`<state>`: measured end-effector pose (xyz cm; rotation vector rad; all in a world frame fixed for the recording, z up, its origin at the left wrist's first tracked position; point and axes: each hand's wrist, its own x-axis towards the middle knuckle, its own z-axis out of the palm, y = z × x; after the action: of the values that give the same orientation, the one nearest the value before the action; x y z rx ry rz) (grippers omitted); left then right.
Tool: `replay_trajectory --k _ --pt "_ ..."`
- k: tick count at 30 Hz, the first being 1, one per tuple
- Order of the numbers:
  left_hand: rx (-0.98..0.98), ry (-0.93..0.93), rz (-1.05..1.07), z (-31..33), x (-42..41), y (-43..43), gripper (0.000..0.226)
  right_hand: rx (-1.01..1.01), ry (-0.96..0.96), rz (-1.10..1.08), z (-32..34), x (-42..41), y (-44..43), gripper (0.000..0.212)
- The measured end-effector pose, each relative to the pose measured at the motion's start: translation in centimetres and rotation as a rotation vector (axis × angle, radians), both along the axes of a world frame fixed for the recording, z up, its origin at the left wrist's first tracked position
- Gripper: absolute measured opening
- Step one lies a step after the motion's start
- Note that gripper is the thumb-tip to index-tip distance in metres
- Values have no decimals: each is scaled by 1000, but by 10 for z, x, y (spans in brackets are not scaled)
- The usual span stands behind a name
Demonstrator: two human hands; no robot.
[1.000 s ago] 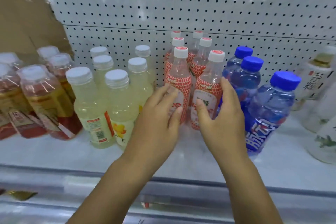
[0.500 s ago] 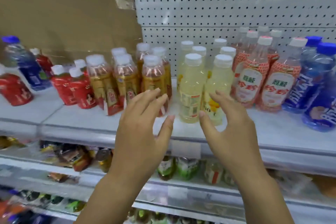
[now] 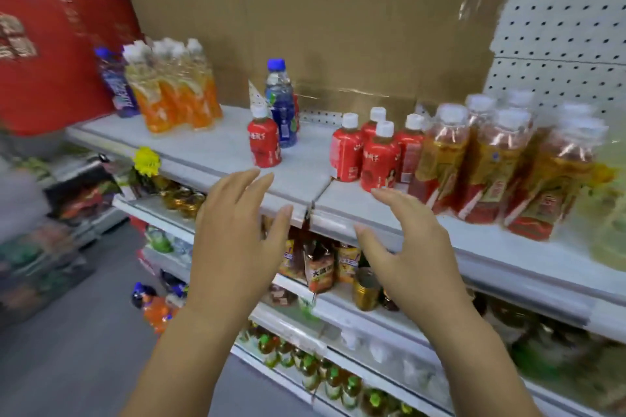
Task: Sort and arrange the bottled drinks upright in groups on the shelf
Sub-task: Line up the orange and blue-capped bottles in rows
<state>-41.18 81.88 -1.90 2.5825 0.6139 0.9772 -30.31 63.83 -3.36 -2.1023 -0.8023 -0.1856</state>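
My left hand (image 3: pixel 237 240) and my right hand (image 3: pixel 406 250) hover empty in front of the white shelf (image 3: pixel 216 152), fingers spread, touching nothing. A lone red bottle (image 3: pixel 265 139) stands upright just beyond my left hand, with a blue-capped bottle (image 3: pixel 282 105) right behind it. Beyond my right hand stands a group of several red bottles (image 3: pixel 376 152). To their right is a cluster of amber tea bottles (image 3: pixel 491 159). Orange drink bottles (image 3: pixel 176 91) stand at the far left, with a purple-blue bottle (image 3: pixel 115 85) beside them.
Brown cardboard (image 3: pixel 338 30) and white pegboard (image 3: pixel 562 44) back the shelf. Lower shelves (image 3: pixel 338 301) hold cans, packets and small green-capped bottles. A red box (image 3: pixel 54 54) stands at the left. Grey floor (image 3: pixel 67 349) lies below left, with some bottles on it.
The view has swung left along the shelf. Both hands came off the strawberry-label bottles and moved left, empty, past the yellow and amber groups to the red bottles.
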Motion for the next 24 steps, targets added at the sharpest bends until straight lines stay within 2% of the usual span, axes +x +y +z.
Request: replay_trajectory --k 8,17,20,24 --pt "-167 12 58 -7 32 101 60 72 59 55 3 50 108 47" --pt "-260 -6 81 -12 103 224 60 88 253 178 8 142 267 59" --pt "-338 -33 38 -24 125 249 59 38 286 175 2 156 297 66" --pt "-535 -94 -42 -24 172 274 47 15 256 91 -1 161 298 59"
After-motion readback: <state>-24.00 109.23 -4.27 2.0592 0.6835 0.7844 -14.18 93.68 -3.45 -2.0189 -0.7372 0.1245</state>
